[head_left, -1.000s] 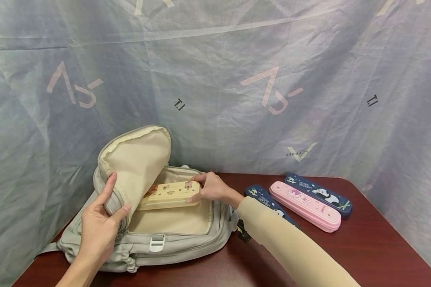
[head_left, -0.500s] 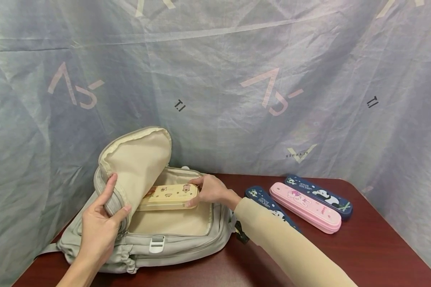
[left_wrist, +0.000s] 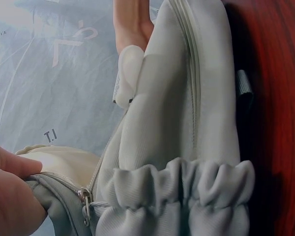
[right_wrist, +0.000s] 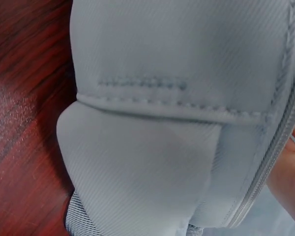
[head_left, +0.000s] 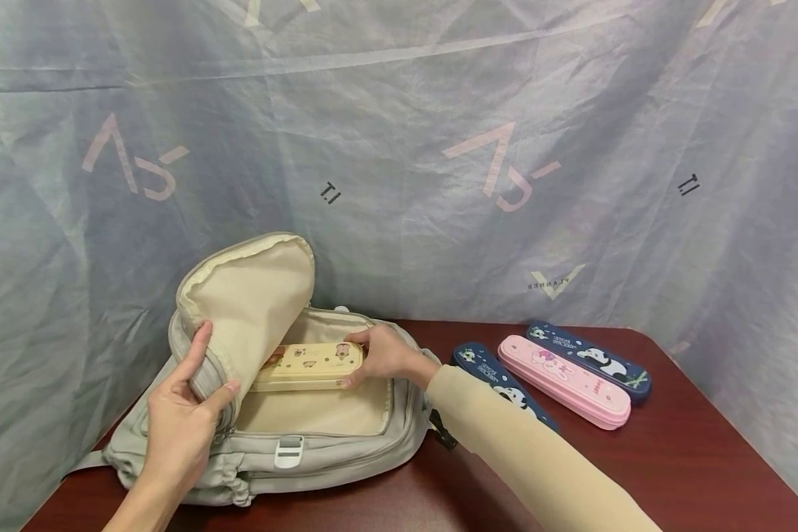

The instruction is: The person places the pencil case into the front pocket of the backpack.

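A light grey backpack (head_left: pixel 335 473) lies on the table with its main pocket unzipped. My left hand (head_left: pixel 182 414) pinches the edge of its raised flap (head_left: pixel 256 295), which shows a cream lining; the left wrist view has the thumb and a finger on that edge beside the zipper pull (left_wrist: pixel 85 201). Inside the pocket, my right hand (head_left: pixel 386 355) grips the right end of a yellow pencil case (head_left: pixel 315 362) with small bear pictures. The flap hides the case's left end. In the right wrist view the backpack's side covers most of the right hand (right_wrist: pixel 287 172).
Right of the backpack lie a pink pencil case (head_left: pixel 565 380) and a dark blue panda pencil case (head_left: pixel 588 358) behind it. A second blue panda pencil case (head_left: pixel 499 384) is partly covered by the right sleeve (head_left: pixel 525 443). A grey curtain (head_left: pixel 399 148) hangs behind the dark red table (head_left: pixel 705 458).
My right hand has moved slightly left and deeper into the backpack, sliding the yellow pencil case a little further under the flap. The left hand keeps its hold on the flap.
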{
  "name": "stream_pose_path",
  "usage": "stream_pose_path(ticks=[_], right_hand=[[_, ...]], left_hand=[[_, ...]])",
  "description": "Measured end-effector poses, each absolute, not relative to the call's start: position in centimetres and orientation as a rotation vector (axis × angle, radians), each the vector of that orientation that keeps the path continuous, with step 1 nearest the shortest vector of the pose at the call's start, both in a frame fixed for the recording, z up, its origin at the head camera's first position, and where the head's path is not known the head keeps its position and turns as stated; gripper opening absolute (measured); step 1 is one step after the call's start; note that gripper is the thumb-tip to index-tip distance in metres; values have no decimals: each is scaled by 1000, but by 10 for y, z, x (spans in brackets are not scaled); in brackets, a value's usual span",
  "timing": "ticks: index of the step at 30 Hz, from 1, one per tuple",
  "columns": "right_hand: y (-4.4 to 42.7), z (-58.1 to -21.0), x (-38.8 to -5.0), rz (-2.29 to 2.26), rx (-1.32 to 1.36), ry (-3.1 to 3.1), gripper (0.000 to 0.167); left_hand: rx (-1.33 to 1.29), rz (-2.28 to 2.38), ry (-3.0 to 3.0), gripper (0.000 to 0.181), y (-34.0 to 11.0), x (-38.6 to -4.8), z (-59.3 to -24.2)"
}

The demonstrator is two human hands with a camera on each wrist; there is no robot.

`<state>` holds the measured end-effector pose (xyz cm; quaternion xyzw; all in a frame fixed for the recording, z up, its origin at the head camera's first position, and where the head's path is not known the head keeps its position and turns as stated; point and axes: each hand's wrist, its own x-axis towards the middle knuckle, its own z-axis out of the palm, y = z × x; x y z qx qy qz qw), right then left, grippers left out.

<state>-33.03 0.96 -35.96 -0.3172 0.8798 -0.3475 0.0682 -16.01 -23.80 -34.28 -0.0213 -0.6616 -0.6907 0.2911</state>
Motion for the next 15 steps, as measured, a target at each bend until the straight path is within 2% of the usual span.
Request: stream_pose_path(ticks=[15], right_hand=[[17, -361, -337, -1028, -976, 2598, 84]], left_hand=[[-72, -1856, -1745, 87, -240, -160, -343]])
